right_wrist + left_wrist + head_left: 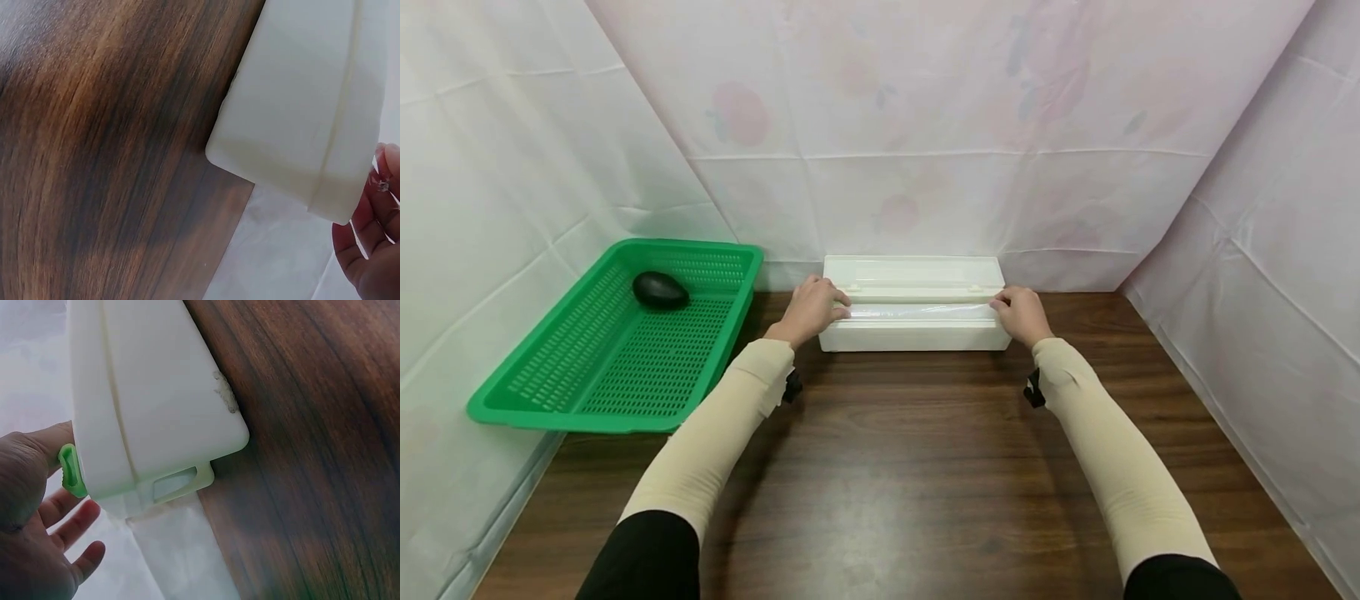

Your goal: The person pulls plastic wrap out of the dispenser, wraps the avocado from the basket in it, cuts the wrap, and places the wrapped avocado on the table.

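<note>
A long white cling film dispenser stands at the back of the wooden table, with a strip of clear cling film stretched along its top. At its left end, my left hand pinches the film's edge between thumb and forefinger; the left wrist view hides those fingertips behind the box. A green tab sticks out at that end. My right hand pinches the film at the opposite end, where a crumpled bit of it shows between the fingers in the right wrist view.
To the left stands a green plastic basket with a dark, glossy eggplant in it. Pale printed sheets hang behind and on both sides of the brown table.
</note>
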`<state>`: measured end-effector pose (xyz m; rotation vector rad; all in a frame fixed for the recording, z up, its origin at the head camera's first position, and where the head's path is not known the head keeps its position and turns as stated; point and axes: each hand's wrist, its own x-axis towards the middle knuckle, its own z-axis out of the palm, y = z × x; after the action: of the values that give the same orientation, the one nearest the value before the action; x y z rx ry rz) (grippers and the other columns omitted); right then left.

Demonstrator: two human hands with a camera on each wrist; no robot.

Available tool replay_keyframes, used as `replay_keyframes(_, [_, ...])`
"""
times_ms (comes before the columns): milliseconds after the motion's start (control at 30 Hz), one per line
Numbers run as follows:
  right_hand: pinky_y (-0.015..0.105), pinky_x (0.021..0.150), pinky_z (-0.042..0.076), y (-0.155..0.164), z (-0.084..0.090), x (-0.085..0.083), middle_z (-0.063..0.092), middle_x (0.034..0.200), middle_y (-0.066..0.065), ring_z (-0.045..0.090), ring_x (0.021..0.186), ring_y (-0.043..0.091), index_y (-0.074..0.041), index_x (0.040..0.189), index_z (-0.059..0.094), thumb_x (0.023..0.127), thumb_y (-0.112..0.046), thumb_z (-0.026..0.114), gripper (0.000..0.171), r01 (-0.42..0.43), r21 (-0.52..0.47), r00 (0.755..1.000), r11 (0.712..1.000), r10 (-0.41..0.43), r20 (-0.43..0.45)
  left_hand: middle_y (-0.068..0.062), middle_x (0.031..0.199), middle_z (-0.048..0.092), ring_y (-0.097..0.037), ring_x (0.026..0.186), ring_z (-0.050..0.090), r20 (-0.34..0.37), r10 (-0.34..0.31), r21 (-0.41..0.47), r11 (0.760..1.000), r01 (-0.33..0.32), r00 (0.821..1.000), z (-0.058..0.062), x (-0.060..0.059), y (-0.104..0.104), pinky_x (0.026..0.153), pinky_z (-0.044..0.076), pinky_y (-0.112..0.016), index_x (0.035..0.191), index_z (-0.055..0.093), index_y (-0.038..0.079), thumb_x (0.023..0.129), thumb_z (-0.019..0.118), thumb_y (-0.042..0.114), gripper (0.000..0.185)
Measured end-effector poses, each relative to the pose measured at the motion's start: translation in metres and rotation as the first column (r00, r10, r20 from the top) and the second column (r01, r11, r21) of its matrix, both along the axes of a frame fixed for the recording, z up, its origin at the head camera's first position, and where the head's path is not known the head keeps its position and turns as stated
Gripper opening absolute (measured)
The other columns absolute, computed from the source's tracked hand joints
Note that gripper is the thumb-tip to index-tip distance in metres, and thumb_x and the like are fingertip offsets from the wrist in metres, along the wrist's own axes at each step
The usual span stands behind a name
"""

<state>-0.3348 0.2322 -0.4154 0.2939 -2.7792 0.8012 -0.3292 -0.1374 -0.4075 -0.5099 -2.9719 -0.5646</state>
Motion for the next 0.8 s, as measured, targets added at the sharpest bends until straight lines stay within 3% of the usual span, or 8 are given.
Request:
replay_keyframes(433, [0.05, 0.087, 0.044, -0.001, -0.001, 0.001, 0.067, 0.094, 0.024, 0.058, 0.094, 0.04, 0.007, 0.096, 0.07, 0.095, -0.011, 0.059, 0.021, -0.024, -0.03, 0.997, 0.999, 0.022, -0.069, -0.009, 0.103, 0.07, -0.03, 0.099, 0.053, -0.062, -0.003, -0.012, 1.0, 0.003, 0.998, -0.003, -0.003, -0.001, 0.089, 0.044, -0.046, 0.101, 0.077, 0.014, 0.092, 0.068, 0.024, 0.016])
replay_keyframes(800, [0.048, 0.086, 0.043, -0.001, -0.004, 0.003, 0.066, 0.097, 0.025, 0.054, 0.094, 0.036, 0.006, 0.1, 0.068, 0.098, -0.011, 0.055, 0.022, 0.028, -0.131, 1.0, 0.991, -0.029, -0.008, -0.01, 0.1, 0.069, -0.028, 0.093, 0.053, -0.108, -0.028, -0.03, 0.999, 0.025, 0.994, -0.011, -0.007, -0.001, 0.088, 0.045, -0.041, 0.102, 0.073, 0.008, 0.097, 0.061, 0.021, 0.019])
